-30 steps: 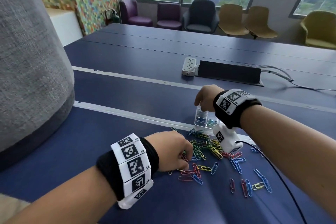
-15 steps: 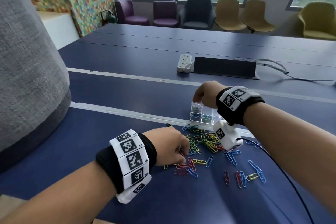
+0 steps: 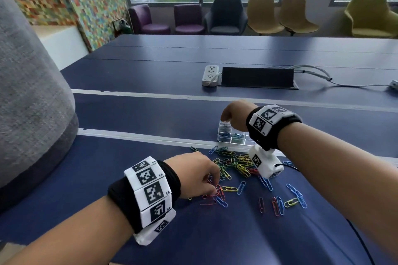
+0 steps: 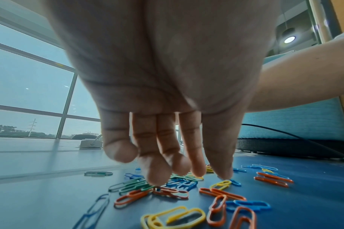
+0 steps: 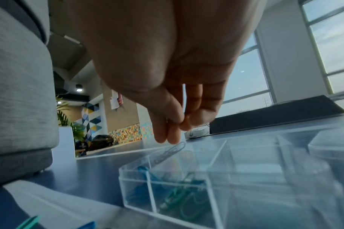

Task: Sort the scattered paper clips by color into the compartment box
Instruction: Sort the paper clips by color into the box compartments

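Many coloured paper clips (image 3: 234,165) lie scattered on the dark blue table (image 3: 150,157). My left hand (image 3: 200,175) is over the pile's near left edge. In the left wrist view its fingers (image 4: 159,175) hang nearly straight and touch red and green clips (image 4: 167,190) without pinching any. A clear compartment box (image 3: 231,142) stands just beyond the pile, with my right hand (image 3: 233,114) above its far left corner. The box (image 5: 167,193) holds blue and green clips in separate cells. A pale clip (image 5: 172,151) leans in a back cell just under my right hand (image 5: 171,131), thumb against fingers.
A large grey upholstered form (image 3: 32,92) rises at the left. A white power strip (image 3: 211,75) and a black cable hatch (image 3: 257,77) sit further back on the table. A black cable (image 3: 366,249) trails from my right wrist. Chairs line the windows.
Both hands stay almost where they were: the left at the pile, the right above the box. The head view has drifted slightly.
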`<state>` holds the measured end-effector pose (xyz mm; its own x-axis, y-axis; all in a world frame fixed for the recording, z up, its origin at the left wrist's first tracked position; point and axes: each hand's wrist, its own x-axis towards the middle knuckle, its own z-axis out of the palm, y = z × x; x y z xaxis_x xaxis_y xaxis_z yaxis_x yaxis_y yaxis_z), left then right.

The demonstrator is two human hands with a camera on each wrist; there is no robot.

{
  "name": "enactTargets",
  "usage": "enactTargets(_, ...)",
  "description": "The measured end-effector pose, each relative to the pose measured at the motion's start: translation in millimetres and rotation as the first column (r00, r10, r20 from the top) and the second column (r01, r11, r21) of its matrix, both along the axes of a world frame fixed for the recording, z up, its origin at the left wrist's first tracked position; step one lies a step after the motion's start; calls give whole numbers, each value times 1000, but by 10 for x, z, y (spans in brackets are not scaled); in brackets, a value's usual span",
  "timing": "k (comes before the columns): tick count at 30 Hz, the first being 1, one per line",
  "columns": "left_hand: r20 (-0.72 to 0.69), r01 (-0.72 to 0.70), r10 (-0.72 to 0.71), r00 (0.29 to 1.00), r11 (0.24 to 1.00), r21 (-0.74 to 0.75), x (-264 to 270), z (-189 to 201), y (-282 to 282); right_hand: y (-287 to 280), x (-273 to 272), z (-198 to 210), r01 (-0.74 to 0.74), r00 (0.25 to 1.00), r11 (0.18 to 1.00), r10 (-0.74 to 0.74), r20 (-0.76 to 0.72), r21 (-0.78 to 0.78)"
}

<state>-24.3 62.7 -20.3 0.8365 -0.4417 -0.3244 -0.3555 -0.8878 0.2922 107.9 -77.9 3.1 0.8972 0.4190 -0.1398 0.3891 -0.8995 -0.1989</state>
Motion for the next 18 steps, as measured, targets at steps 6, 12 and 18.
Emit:
enactTargets(6, 6, -10, 10, 1000, 1000, 28, 23, 16, 6, -33, -3, -41, 15, 998, 998, -12, 55, -54)
enactTargets(12, -9, 12, -11, 1000, 998, 59, 79, -16, -36, -61, -18, -37, -20, 998, 996, 14, 67, 82)
enactTargets(18, -21, -18, 19, 1000, 998, 61, 130, -15, -60, -87, -416, -34, -206, 979, 976, 206, -3, -76)
